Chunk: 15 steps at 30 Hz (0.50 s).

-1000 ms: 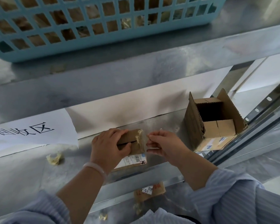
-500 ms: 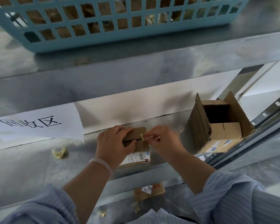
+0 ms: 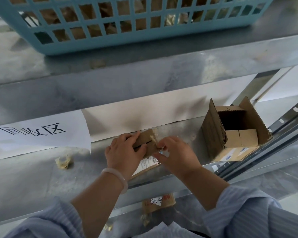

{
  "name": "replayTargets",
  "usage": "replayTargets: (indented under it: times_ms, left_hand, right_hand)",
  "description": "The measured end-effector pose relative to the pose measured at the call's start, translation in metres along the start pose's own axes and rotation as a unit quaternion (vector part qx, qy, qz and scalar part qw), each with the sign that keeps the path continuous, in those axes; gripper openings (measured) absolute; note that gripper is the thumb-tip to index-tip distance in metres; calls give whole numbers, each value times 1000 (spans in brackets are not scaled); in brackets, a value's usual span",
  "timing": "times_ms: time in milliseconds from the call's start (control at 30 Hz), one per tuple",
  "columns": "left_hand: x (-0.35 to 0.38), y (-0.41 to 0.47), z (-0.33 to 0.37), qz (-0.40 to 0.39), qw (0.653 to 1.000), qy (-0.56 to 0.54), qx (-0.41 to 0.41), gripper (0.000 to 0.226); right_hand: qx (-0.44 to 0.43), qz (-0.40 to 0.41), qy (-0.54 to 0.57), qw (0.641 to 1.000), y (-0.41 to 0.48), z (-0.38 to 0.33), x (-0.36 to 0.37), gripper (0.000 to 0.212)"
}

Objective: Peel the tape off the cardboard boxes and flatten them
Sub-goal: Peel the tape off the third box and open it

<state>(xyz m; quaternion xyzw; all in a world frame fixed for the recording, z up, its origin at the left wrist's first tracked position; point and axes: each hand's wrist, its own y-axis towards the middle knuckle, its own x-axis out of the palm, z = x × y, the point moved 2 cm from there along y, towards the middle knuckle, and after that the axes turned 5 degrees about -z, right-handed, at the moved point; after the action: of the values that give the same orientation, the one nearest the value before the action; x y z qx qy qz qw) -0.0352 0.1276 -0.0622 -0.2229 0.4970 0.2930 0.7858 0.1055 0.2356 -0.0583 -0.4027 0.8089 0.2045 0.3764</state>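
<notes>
Drawn nearer since a second ago, the right hand (image 3: 177, 157) pinches frayed tape (image 3: 153, 139) on a small brown box (image 3: 144, 143) gripped by the left hand (image 3: 125, 152), lying lengthwise left-to-right near the shelf's (image 3: 33, 182) front edge, label side nearest.

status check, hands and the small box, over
Left hand grips small box. Right hand pinches tape at its seam. Open box stands apart at right, not in the way.
</notes>
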Motion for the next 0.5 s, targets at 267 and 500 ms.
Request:
replayTargets:
  times_ms: [267,500]
  left_hand:
    - [-5,-5,-2,-70,997,40,17,80]
    - [-2,-13,5,-58,997,46,0,87]
  right_hand:
    - [34,32,42,998,4,9,-1,10]
    - [81,66,86,991,5,13,5,13]
